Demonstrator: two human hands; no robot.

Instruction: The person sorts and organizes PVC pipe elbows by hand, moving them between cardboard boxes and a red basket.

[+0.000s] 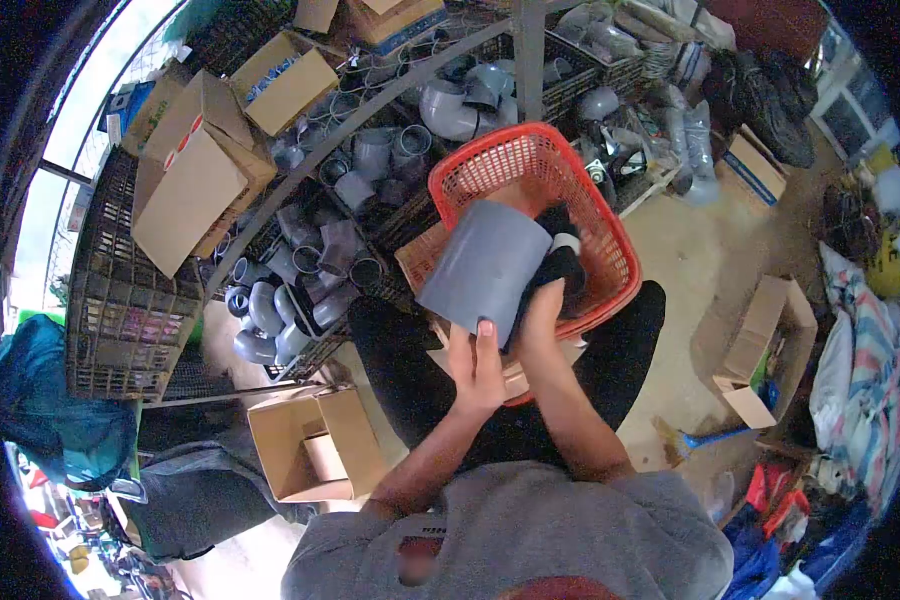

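Observation:
A large grey plastic pipe fitting (485,262) is held tilted over the near left side of a red plastic basket (615,235). My left hand (478,372) grips its lower edge, with the thumb up on the outer wall. My right hand (542,305) is at the fitting's right end, closed around a black cloth-like thing (562,266); most of its fingers are hidden. A white band shows at the black thing's upper part. The basket stands between my knees, and cardboard shows under its near side.
Crates of grey pipe fittings (375,155) stand ahead and to the left, behind a metal frame bar (370,110). An open cardboard box (315,445) is at my left. On the right are another carton (770,345), a blue-handled brush (705,438) and striped sacks (860,370).

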